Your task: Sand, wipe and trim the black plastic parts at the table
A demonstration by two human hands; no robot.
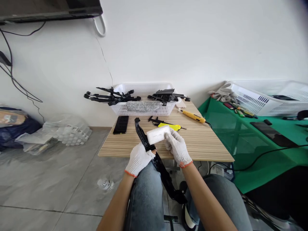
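A long black plastic part slants across my left knee, its upper end over the table's front edge. My left hand, in a white knitted glove, is closed round its upper section. In my gloved right hand, a white rectangular block is pinched at its right end. The block lies over the table, close beside the upper end of the black part. Behind it on the table are a yellow-handled cutter and a black caliper.
A white basket with black parts stands at the table's back. A dark phone lies left, a yellow corded tool right. The green-covered table holds another basket. A clear bottle is on the floor.
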